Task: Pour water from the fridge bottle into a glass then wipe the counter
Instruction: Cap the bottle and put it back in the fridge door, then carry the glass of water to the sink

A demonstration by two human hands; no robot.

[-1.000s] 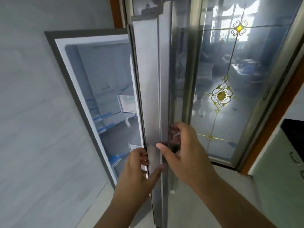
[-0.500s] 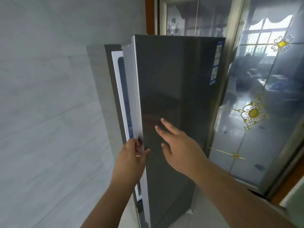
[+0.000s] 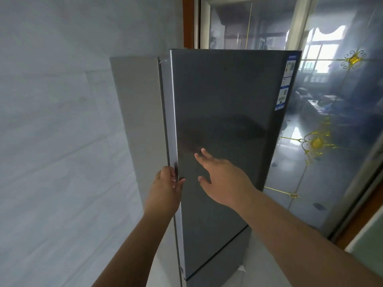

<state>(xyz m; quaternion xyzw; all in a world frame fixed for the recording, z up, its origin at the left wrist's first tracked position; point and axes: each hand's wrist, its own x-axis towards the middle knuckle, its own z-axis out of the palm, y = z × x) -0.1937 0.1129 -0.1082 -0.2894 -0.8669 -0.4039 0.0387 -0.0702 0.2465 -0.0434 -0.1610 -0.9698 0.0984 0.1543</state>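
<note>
Left hand (image 3: 165, 187) grips fridge door (image 3: 223, 131) edge; right hand (image 3: 223, 179) spread flat

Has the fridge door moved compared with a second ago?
Yes. The fridge door has swung shut against the fridge body; the interior no longer shows. The left hand holds its edge; the right hand is open at its front.
</note>
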